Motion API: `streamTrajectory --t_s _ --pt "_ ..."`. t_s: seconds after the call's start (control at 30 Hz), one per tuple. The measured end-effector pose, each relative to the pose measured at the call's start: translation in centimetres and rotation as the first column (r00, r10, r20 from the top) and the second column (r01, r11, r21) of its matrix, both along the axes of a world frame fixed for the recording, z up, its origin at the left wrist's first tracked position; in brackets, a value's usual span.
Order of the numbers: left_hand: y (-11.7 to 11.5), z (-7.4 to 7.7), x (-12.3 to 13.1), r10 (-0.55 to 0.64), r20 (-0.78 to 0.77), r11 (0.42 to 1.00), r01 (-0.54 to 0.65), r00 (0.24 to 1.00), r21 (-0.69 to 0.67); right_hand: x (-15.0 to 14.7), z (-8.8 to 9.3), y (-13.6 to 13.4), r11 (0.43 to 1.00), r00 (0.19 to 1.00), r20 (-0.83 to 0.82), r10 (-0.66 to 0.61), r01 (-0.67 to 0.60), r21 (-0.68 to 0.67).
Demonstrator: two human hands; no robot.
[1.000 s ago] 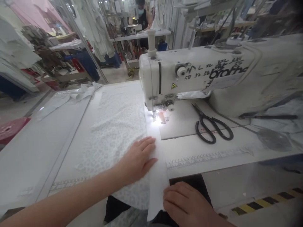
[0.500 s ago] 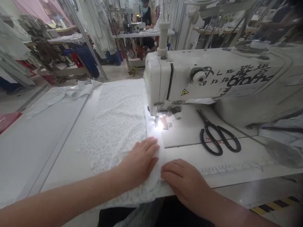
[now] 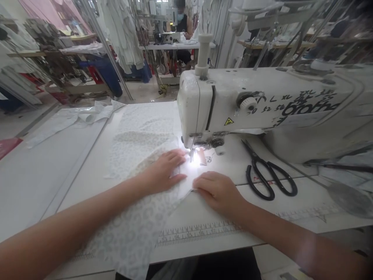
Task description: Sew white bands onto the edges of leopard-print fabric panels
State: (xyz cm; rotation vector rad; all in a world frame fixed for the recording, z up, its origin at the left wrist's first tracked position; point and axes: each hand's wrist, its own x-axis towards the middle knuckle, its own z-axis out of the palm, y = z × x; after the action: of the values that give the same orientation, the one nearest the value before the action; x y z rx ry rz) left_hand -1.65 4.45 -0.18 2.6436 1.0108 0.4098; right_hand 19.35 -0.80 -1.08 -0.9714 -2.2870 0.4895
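Note:
A pale fabric piece with a faint leopard print point(image 3: 136, 221) lies across the sewing table, its right edge under the lit presser foot point(image 3: 192, 154) of a white sewing machine point(image 3: 198, 105). My left hand point(image 3: 163, 173) rests flat on the cloth just left of the needle area, fingers stretched out and thumb apart. Closed on the cloth's right edge, my right hand point(image 3: 218, 190) sits just in front of the needle area, its fingertips partly hidden. The near end of the fabric hangs over the table's front edge.
Black-handled scissors point(image 3: 260, 171) lie right of the needle. A printed ruler scale point(image 3: 198, 232) runs along the table's front. Fabric scraps point(image 3: 90, 114) lie at the far left corner. Behind, a person point(image 3: 182, 27) sits at another machine, near hanging garments point(image 3: 121, 35).
Both hands have moved forward toward the needle, and the left thumb has spread. The cloth has shifted forward and creased, its near end swinging left and uncovering the ruler scale.

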Motion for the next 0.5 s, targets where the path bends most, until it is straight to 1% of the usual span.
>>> streamTrajectory --t_s 0.1,0.2,0.3,0.37,0.43,0.5 --pt "1.2 0.1 0.0 0.015 -0.015 1.000 -0.014 1.000 0.024 -0.1 -0.1 1.3 0.999 0.999 -0.001 -0.034 0.034 -0.024" --pt "2.8 0.3 -0.1 0.061 -0.054 0.998 -0.059 0.997 0.026 -0.2 -0.3 2.6 0.998 0.998 0.007 -0.057 0.057 -0.037" --pt "4.6 0.5 -0.3 0.101 -0.079 0.995 -0.099 0.992 0.030 -0.3 -0.5 3.6 0.999 0.999 -0.019 -0.049 0.049 -0.014" --pt "5.3 0.6 -0.4 0.098 -0.067 0.994 -0.094 0.993 0.055 -0.4 -0.6 4.0 1.000 1.000 -0.008 -0.022 0.022 0.014" --pt "5.0 0.6 -0.3 0.071 -0.043 0.994 -0.067 0.997 0.089 -0.3 -0.7 4.3 0.998 0.999 0.042 0.016 -0.019 0.061" --pt "3.6 0.5 0.1 0.039 0.016 0.996 -0.040 0.999 0.081 -0.1 -0.8 4.5 0.991 0.995 0.084 0.053 -0.063 0.121"
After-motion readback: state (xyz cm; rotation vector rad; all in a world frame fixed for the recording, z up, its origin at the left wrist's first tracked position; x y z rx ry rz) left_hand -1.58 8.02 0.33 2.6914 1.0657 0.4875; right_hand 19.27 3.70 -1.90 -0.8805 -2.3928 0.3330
